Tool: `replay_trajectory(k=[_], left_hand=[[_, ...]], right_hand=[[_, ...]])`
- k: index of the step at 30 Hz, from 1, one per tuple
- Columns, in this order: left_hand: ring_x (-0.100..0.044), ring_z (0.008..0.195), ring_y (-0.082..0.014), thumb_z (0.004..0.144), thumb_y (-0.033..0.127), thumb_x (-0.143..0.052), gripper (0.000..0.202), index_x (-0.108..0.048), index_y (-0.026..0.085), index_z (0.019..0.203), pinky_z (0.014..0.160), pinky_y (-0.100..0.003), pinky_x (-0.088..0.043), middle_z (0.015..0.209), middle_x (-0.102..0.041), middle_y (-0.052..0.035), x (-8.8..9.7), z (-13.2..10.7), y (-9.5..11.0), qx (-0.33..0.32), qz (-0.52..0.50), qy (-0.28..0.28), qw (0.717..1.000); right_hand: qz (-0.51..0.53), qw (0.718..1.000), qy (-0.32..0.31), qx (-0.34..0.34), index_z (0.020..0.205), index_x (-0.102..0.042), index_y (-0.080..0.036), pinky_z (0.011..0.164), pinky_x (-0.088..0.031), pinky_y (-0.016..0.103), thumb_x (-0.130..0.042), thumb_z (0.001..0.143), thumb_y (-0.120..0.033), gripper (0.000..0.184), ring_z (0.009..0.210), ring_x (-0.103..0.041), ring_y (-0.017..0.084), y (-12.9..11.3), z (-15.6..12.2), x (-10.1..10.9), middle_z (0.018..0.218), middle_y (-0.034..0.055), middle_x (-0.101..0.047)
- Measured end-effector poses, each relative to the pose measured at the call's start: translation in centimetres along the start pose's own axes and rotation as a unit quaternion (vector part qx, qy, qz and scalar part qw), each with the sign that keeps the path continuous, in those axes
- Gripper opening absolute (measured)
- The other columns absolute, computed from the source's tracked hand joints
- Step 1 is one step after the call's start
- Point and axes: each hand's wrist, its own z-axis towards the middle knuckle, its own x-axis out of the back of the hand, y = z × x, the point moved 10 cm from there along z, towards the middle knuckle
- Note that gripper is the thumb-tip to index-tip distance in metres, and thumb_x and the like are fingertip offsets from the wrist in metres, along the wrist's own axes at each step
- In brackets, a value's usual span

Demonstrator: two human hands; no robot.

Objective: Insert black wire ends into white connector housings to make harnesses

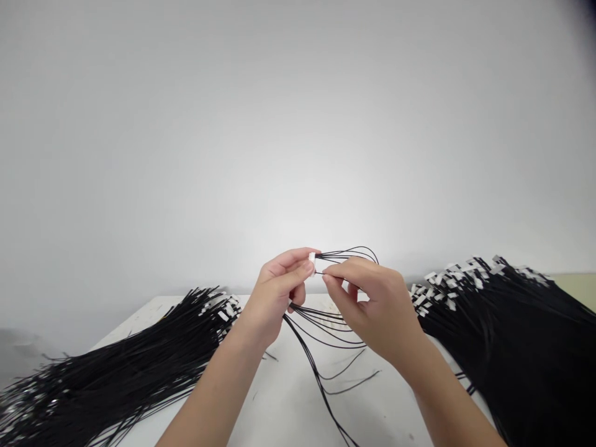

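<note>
Between the thumb and fingers of my left hand (282, 285) is a small white connector (312, 256), held upright above the table. Several thin black wires (347, 253) leave its right side and loop round behind my right hand. My right hand (372, 298) pinches a single black wire (320, 273) close to the connector's lower part; whether its tip is inside the connector I cannot tell. Below, more of the black wires (321, 323) pass through the curled lower fingers of my left hand and hang down over the table, a few ends loose.
A large pile of black wires (116, 354) with white connectors lies to the left. Another thick pile (521, 347), its white connectors (465, 276) at the far end, lies to the right. Under my hands is a white table (279, 403), with a pale wall (298, 136) behind it.
</note>
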Motion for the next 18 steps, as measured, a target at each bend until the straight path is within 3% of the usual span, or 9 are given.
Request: replay_trajectory(k=[10, 14, 18], left_hand=[[-0.025, 0.042, -0.0024, 0.076, 0.038, -0.059, 0.026, -0.062, 0.024, 0.098, 0.039, -0.019, -0.015, 0.057, -0.03, 0.0045, -0.2, 0.2, -0.2, -0.004, -0.022, 0.0, 1.0], [-0.026, 0.041, -0.0013, 0.075, 0.039, -0.06, 0.028, -0.062, 0.024, 0.099, 0.039, -0.019, -0.015, 0.062, -0.034, 0.0038, 0.2, 0.1, -0.3, 0.003, -0.022, 0.015, 1.0], [-0.03, 0.042, -0.0001, 0.074, 0.039, -0.061, 0.029, -0.062, 0.025, 0.099, 0.038, -0.018, -0.015, 0.072, -0.041, 0.0021, 1.2, 0.2, -0.1, -0.008, -0.027, 0.055, 0.998]], right_hand=[[-0.093, 0.995, 0.031, 0.024, 0.076, -0.06, -0.02, 0.052, -0.029, 0.019, -0.046, 0.082, -0.021, 0.015, 0.051, -0.038, 0.005, -0.6, -0.1, -0.4, 0.058, -0.0034, -0.048], [-0.06, 0.998, -0.012, -0.007, 0.077, -0.06, -0.021, 0.054, -0.033, 0.02, -0.045, 0.084, -0.025, 0.017, 0.055, -0.042, 0.006, -0.1, 0.2, -1.0, 0.063, -0.0029, -0.052], [0.036, 0.993, -0.078, -0.076, 0.093, -0.058, -0.026, 0.049, -0.036, 0.019, -0.047, 0.084, -0.032, 0.016, 0.05, -0.042, 0.005, 1.8, 0.1, -1.4, 0.072, -0.0034, -0.056]])
